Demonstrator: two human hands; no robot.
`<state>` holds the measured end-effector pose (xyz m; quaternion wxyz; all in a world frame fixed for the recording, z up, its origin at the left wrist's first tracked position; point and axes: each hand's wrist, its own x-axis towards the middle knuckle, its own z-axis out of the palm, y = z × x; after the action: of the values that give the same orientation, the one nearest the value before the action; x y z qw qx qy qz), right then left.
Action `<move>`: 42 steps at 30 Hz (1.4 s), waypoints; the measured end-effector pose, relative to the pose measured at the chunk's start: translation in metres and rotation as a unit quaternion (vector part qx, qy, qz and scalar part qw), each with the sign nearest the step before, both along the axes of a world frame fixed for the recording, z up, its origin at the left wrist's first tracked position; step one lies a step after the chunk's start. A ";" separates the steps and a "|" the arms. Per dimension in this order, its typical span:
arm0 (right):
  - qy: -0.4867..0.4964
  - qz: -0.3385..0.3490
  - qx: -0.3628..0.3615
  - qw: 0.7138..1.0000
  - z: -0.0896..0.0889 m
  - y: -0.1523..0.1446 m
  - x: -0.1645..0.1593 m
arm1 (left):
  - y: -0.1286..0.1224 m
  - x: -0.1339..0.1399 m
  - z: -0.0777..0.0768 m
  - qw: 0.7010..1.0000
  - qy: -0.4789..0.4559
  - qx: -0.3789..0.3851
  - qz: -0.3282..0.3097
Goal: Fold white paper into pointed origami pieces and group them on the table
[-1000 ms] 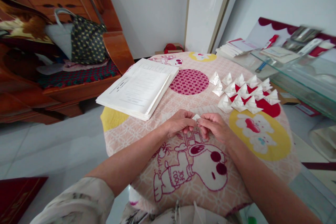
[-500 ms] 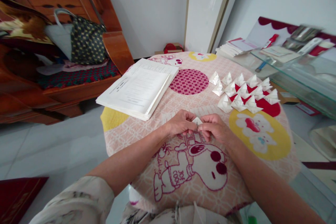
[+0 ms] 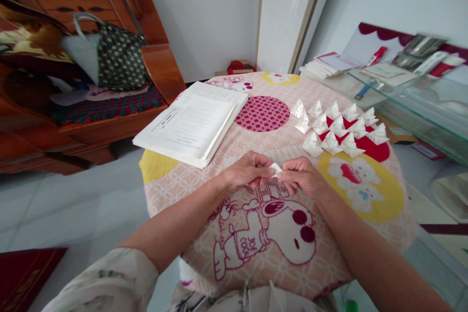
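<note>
White paper piece (image 3: 276, 169): pinched between fingers of left hand (image 3: 251, 171) and right hand (image 3: 300, 174), over near middle of tablecloth (image 3: 250, 142) | apparently done: folded paper shapes (image 3: 331, 143), grouped far right | apparently unfinished: held piece; remaining count unclear

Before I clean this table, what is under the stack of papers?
The stack of papers lies on patterned tablecloth; a yellow patch shows at its near edge. Anything covered cannot be seen.

folded paper (image 3: 276, 169); white, small, pointed; pinched between both hands (image 3: 249, 171)
</note>
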<state>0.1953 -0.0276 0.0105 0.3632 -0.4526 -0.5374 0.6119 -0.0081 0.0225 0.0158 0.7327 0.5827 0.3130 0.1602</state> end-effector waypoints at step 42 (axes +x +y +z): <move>-0.276 -0.170 0.265 0.908 -0.024 0.010 0.001 | 0.021 0.000 -0.014 0.922 0.111 0.302 0.214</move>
<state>0.1963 -0.0173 -0.0133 0.4058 -0.5748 -0.6735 0.2266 -0.0085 0.0438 0.0020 0.4308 0.7095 0.4465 0.3341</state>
